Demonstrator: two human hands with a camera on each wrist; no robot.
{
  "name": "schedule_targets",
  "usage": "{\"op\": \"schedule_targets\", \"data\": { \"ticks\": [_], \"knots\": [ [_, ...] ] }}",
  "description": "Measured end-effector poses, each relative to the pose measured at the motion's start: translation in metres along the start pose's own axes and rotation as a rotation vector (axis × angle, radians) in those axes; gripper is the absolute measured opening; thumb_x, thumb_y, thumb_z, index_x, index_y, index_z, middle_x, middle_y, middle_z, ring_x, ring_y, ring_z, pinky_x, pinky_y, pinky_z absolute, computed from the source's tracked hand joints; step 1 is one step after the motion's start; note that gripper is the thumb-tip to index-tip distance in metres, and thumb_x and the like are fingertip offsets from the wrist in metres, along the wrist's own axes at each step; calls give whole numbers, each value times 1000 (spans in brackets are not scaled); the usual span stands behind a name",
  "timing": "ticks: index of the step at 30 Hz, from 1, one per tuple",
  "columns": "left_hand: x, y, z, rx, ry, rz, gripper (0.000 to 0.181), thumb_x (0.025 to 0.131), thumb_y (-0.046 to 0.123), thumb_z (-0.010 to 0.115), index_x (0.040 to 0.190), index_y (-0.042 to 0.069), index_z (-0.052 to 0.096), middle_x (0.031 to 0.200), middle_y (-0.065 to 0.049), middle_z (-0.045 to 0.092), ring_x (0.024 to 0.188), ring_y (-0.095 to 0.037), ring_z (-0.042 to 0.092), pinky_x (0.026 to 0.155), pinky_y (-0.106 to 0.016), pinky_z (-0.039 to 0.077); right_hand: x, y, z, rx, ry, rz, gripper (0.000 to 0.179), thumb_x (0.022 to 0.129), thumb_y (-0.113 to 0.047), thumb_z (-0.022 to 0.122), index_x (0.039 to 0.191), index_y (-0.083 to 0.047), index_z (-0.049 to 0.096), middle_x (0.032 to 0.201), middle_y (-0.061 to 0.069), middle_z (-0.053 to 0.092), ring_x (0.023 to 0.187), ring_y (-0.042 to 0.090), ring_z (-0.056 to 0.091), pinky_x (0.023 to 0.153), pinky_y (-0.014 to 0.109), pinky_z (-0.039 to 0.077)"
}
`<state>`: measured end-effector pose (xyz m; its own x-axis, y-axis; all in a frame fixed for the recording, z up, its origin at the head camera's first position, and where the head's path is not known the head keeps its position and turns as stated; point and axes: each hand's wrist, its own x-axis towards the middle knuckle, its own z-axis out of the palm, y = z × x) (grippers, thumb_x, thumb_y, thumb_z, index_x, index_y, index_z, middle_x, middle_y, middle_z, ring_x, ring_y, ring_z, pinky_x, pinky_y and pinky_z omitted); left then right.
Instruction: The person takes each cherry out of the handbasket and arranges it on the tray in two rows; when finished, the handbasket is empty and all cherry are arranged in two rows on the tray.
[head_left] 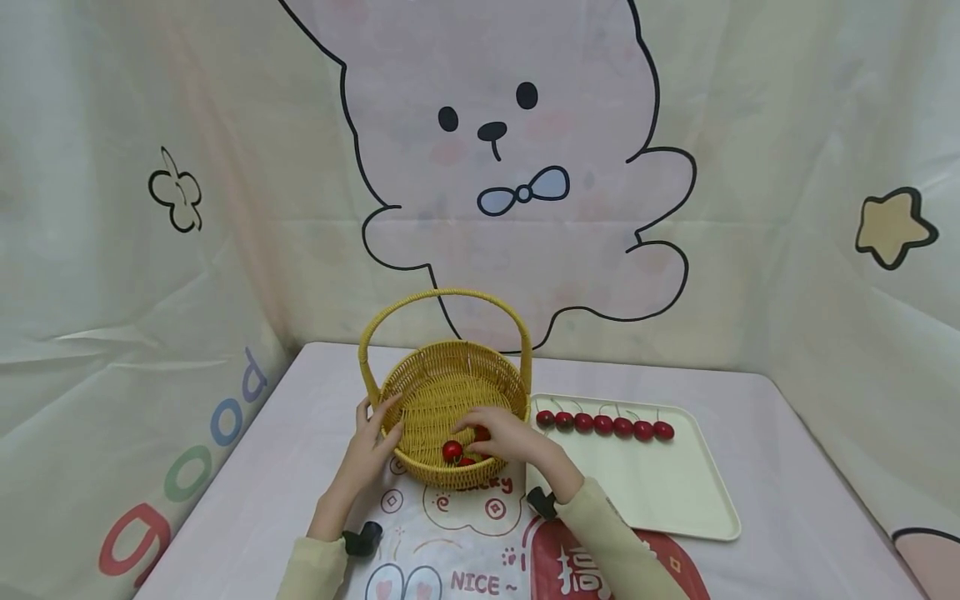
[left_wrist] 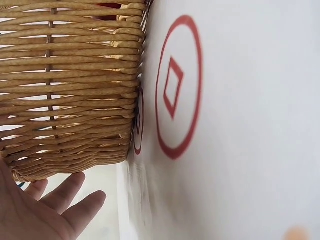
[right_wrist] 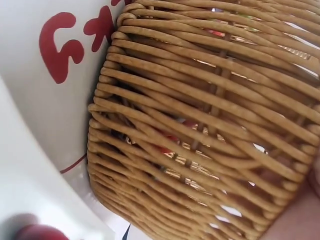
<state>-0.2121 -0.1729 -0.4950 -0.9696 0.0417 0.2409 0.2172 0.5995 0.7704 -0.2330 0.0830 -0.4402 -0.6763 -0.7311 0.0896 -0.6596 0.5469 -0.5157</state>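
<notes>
A yellow wicker basket (head_left: 467, 480) with a tall arched handle stands on the table. My left hand (head_left: 367, 450) is at its left rim, thumb and forefinger over the edge; in the left wrist view the other fingers (left_wrist: 84, 212) lie fairly straight outside the woven wall. My right hand (head_left: 504, 435) reaches over the right rim into the basket. Between its thumb and fingers is a dark red cherry (head_left: 482, 433). Another cherry (head_left: 452, 452) lies in the basket just in front of the fingertips, with more red fruit partly hidden by the hand and front rim.
Right of the basket is a cream rectangular tray (head_left: 637, 492), its edge close beside the basket. Several cherries with stems (head_left: 603, 425) form a row along its far side. A printed cloth (head_left: 480, 579) lies at the near side of the table, and a curtain (head_left: 495, 250) hangs behind.
</notes>
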Motion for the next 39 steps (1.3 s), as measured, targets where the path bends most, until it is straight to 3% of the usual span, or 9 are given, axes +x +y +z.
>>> {"op": "schedule_targets", "data": {
  "ticks": [10, 23, 28, 39],
  "knots": [
    [0, -2, 0, -6, -8, 0, 47, 95, 30, 50, 141, 26, 38, 150, -10, 9, 120, -48, 44, 88, -67, 40, 14, 2, 2, -20, -77, 49, 30, 86, -12, 65, 115, -19, 65, 119, -1, 60, 111, 18, 54, 93, 36, 47],
    [0, -2, 0, -8, -15, 14, 48, 95, 41, 46, 140, 27, 38, 150, -10, 10, 119, -48, 44, 88, -66, 41, 25, 8, 8, -51, -148, 35, 31, 84, -9, 67, 113, -22, 67, 116, -6, 62, 112, 14, 55, 95, 30, 46],
    [0, -2, 0, -4, -15, 13, 48, 95, 42, 46, 140, 27, 38, 150, -10, 10, 118, -48, 45, 87, -66, 41, 28, 8, 8, -93, -171, 39, 31, 84, -8, 67, 111, -23, 68, 116, -7, 62, 113, 14, 54, 97, 31, 45],
    [-1, 1, -2, -21, -14, 31, 49, 95, 40, 48, 140, 24, 40, 149, -10, 11, 119, -46, 46, 87, -65, 42, 30, 7, 9, -72, -205, 32, 30, 84, -8, 67, 112, -20, 68, 115, -7, 64, 113, 10, 55, 98, 27, 44]
  ]
}}
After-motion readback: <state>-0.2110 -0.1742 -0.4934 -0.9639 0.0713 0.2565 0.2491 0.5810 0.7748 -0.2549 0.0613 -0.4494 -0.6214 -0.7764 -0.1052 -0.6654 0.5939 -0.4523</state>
